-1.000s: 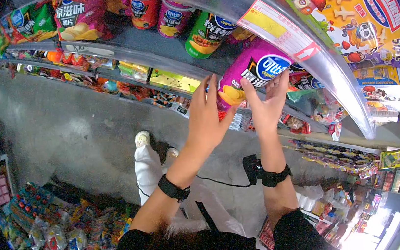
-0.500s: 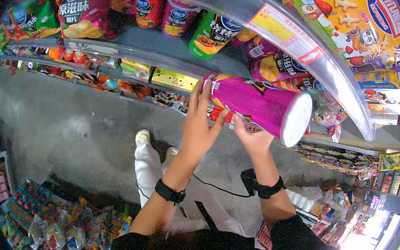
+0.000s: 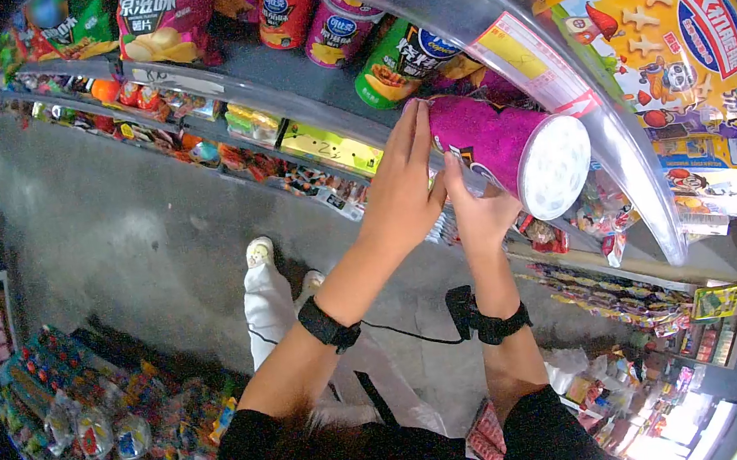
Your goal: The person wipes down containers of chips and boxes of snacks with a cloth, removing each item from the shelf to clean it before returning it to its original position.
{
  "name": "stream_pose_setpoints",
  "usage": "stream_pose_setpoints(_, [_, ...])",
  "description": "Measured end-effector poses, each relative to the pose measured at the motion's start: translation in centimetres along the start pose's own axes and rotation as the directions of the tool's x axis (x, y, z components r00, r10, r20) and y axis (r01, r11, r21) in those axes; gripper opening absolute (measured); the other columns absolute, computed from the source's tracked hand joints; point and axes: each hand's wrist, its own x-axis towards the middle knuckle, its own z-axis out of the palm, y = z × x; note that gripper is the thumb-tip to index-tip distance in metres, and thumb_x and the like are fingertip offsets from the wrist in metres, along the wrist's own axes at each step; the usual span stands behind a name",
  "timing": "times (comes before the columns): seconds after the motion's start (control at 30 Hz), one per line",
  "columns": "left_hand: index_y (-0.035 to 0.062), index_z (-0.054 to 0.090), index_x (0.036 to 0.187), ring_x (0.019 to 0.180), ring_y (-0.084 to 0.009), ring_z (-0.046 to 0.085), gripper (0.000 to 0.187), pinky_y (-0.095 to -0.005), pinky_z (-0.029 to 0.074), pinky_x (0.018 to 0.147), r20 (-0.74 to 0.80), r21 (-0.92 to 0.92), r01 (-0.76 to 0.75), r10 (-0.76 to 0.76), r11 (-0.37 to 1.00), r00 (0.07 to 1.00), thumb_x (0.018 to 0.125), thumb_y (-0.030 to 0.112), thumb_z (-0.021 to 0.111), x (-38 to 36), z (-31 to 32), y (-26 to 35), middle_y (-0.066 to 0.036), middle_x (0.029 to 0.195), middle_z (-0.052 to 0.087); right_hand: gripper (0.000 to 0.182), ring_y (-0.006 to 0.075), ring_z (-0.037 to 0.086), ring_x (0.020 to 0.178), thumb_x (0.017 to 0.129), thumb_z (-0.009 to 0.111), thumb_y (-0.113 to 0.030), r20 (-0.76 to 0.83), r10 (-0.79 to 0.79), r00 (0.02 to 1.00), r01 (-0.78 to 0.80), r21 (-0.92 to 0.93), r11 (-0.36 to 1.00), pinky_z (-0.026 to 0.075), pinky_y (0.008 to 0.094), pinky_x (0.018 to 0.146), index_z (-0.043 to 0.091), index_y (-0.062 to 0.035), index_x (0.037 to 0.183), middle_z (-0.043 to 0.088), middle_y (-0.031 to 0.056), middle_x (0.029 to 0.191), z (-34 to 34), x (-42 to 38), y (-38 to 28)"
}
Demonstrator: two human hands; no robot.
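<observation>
purple tub [image 3: 487, 136] has shifted up toward the shelf [image 3: 302, 81], now near the green tub [image 3: 395, 65], pale end facing out; left hand [image 3: 398, 197] and right hand [image 3: 483, 215] grasp it together, seemingly steadying it, some right fingers hidden.

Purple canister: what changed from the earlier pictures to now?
The purple canister has turned: a second ago its printed front and logo faced the camera; now its white end shows. Since the middle picture it has moved up in the view, towards the green canister. Nothing visibly let go: left hand and right hand are still on it. Green canister and red tub stayed on the shelf.
</observation>
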Motion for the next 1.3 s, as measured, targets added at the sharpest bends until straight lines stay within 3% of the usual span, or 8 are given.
stream_pose_setpoints(0.2, [-0.0090,0.020,0.136,0.127,-0.0423,0.029,0.070,-0.0438,0.027,0.105,-0.048,-0.080,-0.039,0.035,0.996,0.998,0.079,0.009,0.056,0.2,0.4,-0.1,-0.030,0.138,0.026,0.052,0.0256,0.057,0.100,0.070,0.075,-0.009,0.077,-0.204,0.976,0.218,-0.308,0.926,0.043,0.0372,0.091,0.053,0.0010,0.116,0.060,0.0122,0.108,0.2,-0.5,2.1])
stream_pose_setpoints(0.83, [-0.0051,0.020,0.137,0.123,-0.0423,0.034,0.071,-0.0441,0.030,0.104,-0.044,-0.035,-0.068,0.067,0.997,0.997,0.076,0.003,0.054,0.5,0.1,1.0,-0.027,0.136,0.031,0.049,0.0238,0.052,0.110,0.077,0.070,-0.021,0.248,0.035,0.968,0.021,-0.217,0.976,0.034,0.0394,0.101,0.051,-0.0057,0.120,0.057,0.0093,0.119,-0.4,0.0,3.3])
stream_pose_setpoints(0.93, [-0.0041,0.021,0.138,0.123,-0.0424,0.033,0.072,-0.0443,0.030,0.104,-0.053,-0.069,-0.075,0.072,0.995,0.996,0.074,0.003,0.056,0.2,-0.2,1.1,-0.027,0.136,0.031,0.045,0.0225,0.057,0.102,0.073,0.073,-0.010,0.082,0.078,0.994,-0.083,0.071,0.994,0.041,0.0357,0.092,0.055,0.0017,0.112,0.060,0.0132,0.112,0.1,0.3,2.6])
stream_pose_setpoints(1.0, [-0.0034,0.022,0.138,0.124,-0.0422,0.033,0.074,-0.0443,0.029,0.104,-0.065,-0.088,-0.087,0.082,0.992,0.995,0.073,0.003,0.057,-0.1,-0.4,1.1,-0.027,0.136,0.031,0.056,0.0254,0.054,0.106,0.070,0.074,-0.011,-0.131,-0.378,0.917,0.350,-0.195,0.916,0.040,0.0364,0.094,0.050,0.0038,0.117,0.055,0.0155,0.119,0.4,1.5,2.2])
stream_pose_setpoints(1.07, [-0.0020,0.022,0.138,0.125,-0.0420,0.032,0.079,-0.0443,0.028,0.105,-0.064,-0.072,-0.139,0.135,0.988,0.989,0.070,0.007,0.062,-0.4,-0.7,1.0,-0.025,0.137,0.029,0.075,0.0293,0.050,0.111,0.064,0.078,-0.012,0.121,-0.209,0.970,0.229,-0.179,0.957,0.036,0.0364,0.099,0.038,0.0049,0.125,0.047,0.0181,0.127,-2.3,1.0,-0.2])
stream_pose_setpoints(1.13, [0.0037,0.025,0.139,0.127,-0.0406,0.030,0.086,-0.0463,0.026,0.105,-0.085,-0.126,-0.206,0.196,0.970,0.977,0.066,0.016,0.069,-0.8,-0.8,0.5,-0.022,0.141,0.027,0.076,0.0283,0.049,0.113,0.062,0.079,-0.011,0.086,0.333,0.939,-0.331,0.489,0.807,0.034,0.0374,0.102,0.039,0.0040,0.125,0.047,0.0175,0.127,-2.4,-0.2,-1.9])
stream_pose_setpoints(1.2, [0.0051,0.029,0.138,0.128,-0.0394,0.030,0.084,-0.0478,0.024,0.106,-0.081,-0.095,-0.236,0.229,0.967,0.970,0.066,0.021,0.069,-1.5,-1.4,0.4,-0.022,0.139,0.030,0.073,0.0264,0.049,0.114,0.061,0.080,-0.010,0.090,0.401,0.912,-0.373,0.592,0.715,0.033,0.0383,0.103,0.044,0.0031,0.123,0.049,0.0165,0.126,-3.6,-1.5,-1.7])
stream_pose_setpoints(1.3, [0.0053,0.032,0.136,0.125,-0.0379,0.035,0.082,-0.0487,0.027,0.104,-0.011,-0.063,-0.205,0.205,0.977,0.979,0.066,0.025,0.070,-2.6,-2.8,0.5,-0.021,0.134,0.036,0.069,0.0297,0.046,0.117,0.069,0.074,-0.023,0.360,-0.059,0.931,0.112,-0.130,0.985,0.037,0.0439,0.100,0.044,-0.0041,0.128,0.050,0.0158,0.124,-5.2,-3.6,-1.5])
